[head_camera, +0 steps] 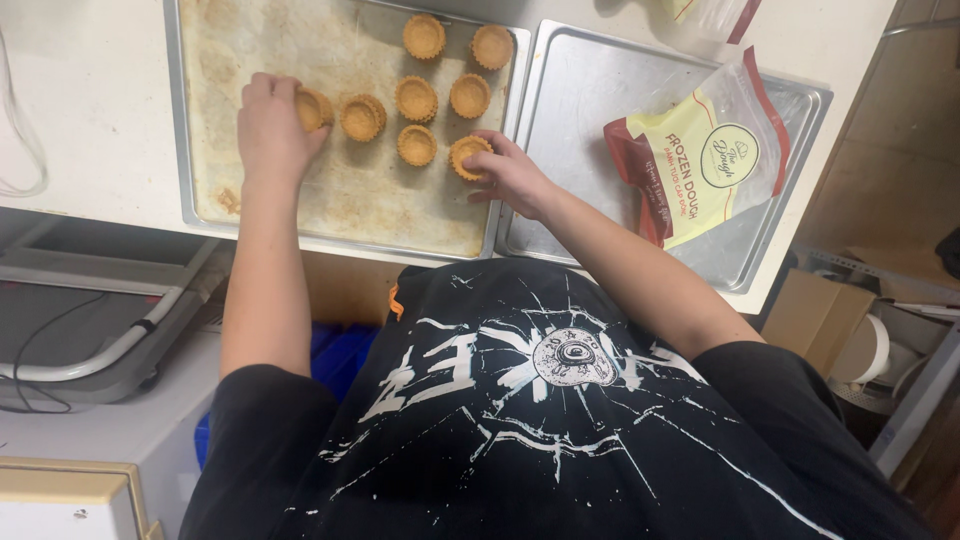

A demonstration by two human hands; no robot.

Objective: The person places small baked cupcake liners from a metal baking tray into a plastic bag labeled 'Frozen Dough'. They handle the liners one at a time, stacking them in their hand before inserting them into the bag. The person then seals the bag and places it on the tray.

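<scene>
Closest to the camera is the person's black shirt (520,400) with white cracked lines on it. Past it, both bare arms reach onto a worn baking tray (350,200) on the white counter (90,100).

The left hand (268,125) has its fingers curled shut around one small tart shell (314,108) at the left end of the group. The right hand (510,175) pinches another tart shell (466,155) by its rim, at the bottom right of the group. Six more tart shells (415,98) sit close together between and above the hands.

It looks like the shells are being lined up in rows. The next move likely needs a soft touch, since the thin shells could crack.

To the right, a shiny tray (580,110) holds an open dough bag (695,160).
</scene>
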